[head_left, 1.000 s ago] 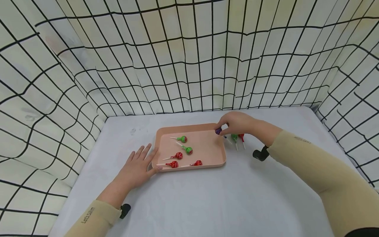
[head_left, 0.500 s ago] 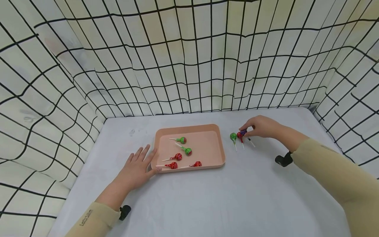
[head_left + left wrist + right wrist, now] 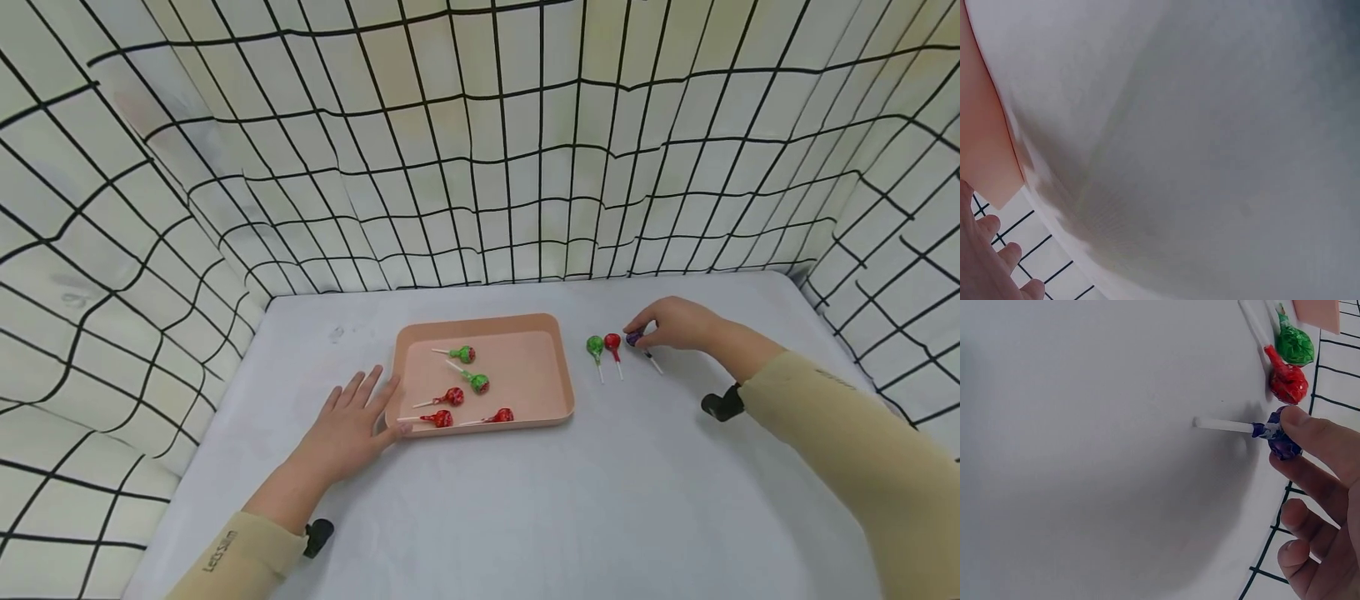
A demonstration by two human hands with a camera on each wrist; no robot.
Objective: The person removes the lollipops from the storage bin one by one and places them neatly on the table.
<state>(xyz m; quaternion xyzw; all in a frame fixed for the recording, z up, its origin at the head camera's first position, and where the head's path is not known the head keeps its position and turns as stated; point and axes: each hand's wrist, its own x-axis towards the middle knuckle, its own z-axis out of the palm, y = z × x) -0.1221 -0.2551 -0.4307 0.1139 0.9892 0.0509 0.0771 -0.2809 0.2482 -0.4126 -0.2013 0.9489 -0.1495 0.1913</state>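
The right hand (image 3: 675, 325) is being held low over the counter (image 3: 525, 508), its fingertips (image 3: 1297, 419) curled onto the purple lollipop (image 3: 636, 338), which is being pinched at its head. The lollipop's head is wrapped in crinkled, glossy purple foil, twisted tight at the neck, and a thin white stick is running out from it along the counter towards 5 o'clock in the head view. It is lying on the counter at about 3 o'clock from the tray (image 3: 558, 367), well clear of the rim.

Just beside it, towards 9 o'clock, a red lollipop (image 3: 612, 342) and a green lollipop (image 3: 595, 345) are lying side by side, sticks pointing towards 6 o'clock; in the right wrist view the red head is sitting close to the purple one without clearly touching it.

The left hand (image 3: 348, 429) is being rested flat on the counter, fingers straight and spread, holding nothing, with the thumb tip touching the tray's near left corner.

Inside the pink, shallow tray five more lollipops are lying: a green one (image 3: 465, 354) at the back, another green one (image 3: 478, 383) near the middle, and three red ones (image 3: 452, 396) (image 3: 440, 417) (image 3: 501, 414) along the near side. A black-gridded pale curtain (image 3: 480, 150) is hanging round the counter.
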